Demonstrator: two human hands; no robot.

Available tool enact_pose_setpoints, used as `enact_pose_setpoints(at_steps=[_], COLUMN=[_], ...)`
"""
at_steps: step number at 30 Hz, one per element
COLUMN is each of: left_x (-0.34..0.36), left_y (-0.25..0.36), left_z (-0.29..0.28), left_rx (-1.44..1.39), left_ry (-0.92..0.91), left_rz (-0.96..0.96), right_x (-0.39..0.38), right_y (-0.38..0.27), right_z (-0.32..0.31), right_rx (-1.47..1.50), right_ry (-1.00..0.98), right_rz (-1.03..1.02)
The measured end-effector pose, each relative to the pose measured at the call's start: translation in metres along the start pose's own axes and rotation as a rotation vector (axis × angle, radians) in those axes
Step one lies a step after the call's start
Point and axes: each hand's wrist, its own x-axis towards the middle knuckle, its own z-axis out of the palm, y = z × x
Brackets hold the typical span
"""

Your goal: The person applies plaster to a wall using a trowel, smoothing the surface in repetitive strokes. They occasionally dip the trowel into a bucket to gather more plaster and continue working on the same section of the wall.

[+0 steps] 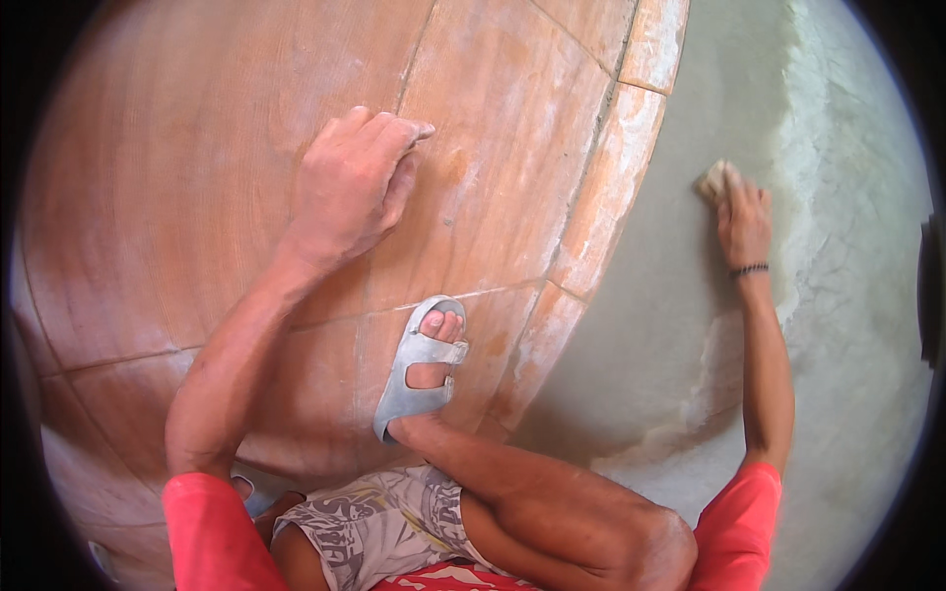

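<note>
My right hand (746,225), with a dark beaded bracelet at its wrist, grips a small pale sponge (713,181). The sponge is pressed to a damp, smooth grey cement surface (655,286). To the left, my left hand (357,177) is over the reddish-brown wood-patterned tiles (197,187). Its fingers are curled in, the index fingertip sticks out whitened with dust, and the inside of the grip is hidden. Whether that hand touches the tiles I cannot tell.
A narrow tile border (608,187), smeared with whitish residue, curves between the tiles and the cement. My foot in a grey two-strap sandal (419,369) rests on the tiles near that border. Lighter, rough cement (847,197) lies farther right. A dark object (928,291) shows at the right rim.
</note>
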Motion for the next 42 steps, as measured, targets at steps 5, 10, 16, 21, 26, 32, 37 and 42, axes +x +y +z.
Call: enact_pose_setpoints(at_steps=[5, 10, 16, 21, 26, 32, 37, 42], left_x=[0.003, -0.002, 0.0, 0.002, -0.002, -0.002, -0.005, -0.007], left_y=[0.003, -0.001, -0.001, 0.002, -0.004, -0.001, -0.005, -0.006], left_z=[0.001, -0.001, 0.002, 0.002, -0.003, 0.002, 0.002, 0.004], left_rx=[-0.042, -0.041, -0.033, -0.033, -0.032, -0.046, -0.055, -0.044], left_ry=[0.013, -0.002, 0.002, 0.002, -0.016, 0.022, 0.045, 0.049], left_rz=[-0.004, -0.024, -0.024, -0.008, -0.01, -0.017, 0.008, 0.009], right_x=[0.013, -0.078, 0.017, 0.069, -0.037, 0.002, -0.032, -0.138], right_y=[-0.038, -0.068, 0.024, -0.005, -0.06, 0.007, -0.073, -0.088], right_z=[0.044, 0.001, -0.025, 0.04, 0.016, -0.023, 0.03, -0.013], right_rx=[-0.029, 0.231, -0.058, -0.148, 0.162, -0.002, 0.031, 0.232], right_ry=[-0.087, -0.436, 0.022, -0.083, -0.378, -0.02, -0.174, -0.436], right_rz=[-0.077, -0.326, 0.011, 0.044, -0.25, -0.014, -0.085, -0.294])
